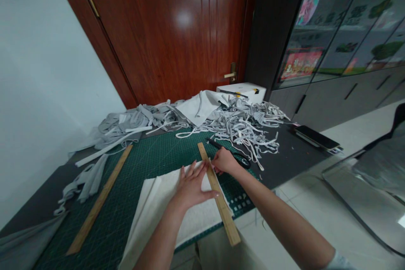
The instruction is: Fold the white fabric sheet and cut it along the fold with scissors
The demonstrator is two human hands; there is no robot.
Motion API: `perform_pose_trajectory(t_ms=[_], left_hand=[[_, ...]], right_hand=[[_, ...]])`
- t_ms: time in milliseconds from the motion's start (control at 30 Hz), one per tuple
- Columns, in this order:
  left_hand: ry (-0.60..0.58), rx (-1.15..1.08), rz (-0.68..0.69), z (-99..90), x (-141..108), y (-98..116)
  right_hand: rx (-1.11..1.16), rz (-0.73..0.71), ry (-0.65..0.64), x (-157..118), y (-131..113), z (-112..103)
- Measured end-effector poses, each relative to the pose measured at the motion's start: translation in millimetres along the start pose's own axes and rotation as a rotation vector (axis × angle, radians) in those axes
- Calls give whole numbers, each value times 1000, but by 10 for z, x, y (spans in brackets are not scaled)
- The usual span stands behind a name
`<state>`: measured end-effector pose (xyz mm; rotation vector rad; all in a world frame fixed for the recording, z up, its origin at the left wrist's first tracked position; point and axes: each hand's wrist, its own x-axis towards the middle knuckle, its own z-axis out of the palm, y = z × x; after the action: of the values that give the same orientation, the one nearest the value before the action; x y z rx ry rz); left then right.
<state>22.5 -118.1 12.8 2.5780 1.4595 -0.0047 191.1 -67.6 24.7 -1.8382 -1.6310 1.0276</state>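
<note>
A heap of grey fabric strips (240, 128) lies before a wooden door (164, 29), with a white box (242, 91), phone (316, 137) and spare ruler (101, 198) nearby.

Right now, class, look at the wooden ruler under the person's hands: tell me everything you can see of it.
The wooden ruler is a long, flat, pale strip, apparently of light wood. It lies flat and slantwise along the right edge of the folded white fabric on the green cutting mat, its near end jutting past the table edge. The left hand presses it with spread fingers; the right hand touches its far part. Any markings are too blurred to read.
</note>
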Motion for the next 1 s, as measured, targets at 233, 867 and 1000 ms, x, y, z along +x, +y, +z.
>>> perform_pose_trajectory(t_ms=[233,867,1000], left_hand=[[-2,-3,-1,2,7,5],[16,10,6,47,23,-24],[5,5,5,47,26,-21]], right_hand=[[12,8,15,-82,53,1],[-25,-17,-11,-199,118,5],[-25,8,-35,-229,102,-6]])
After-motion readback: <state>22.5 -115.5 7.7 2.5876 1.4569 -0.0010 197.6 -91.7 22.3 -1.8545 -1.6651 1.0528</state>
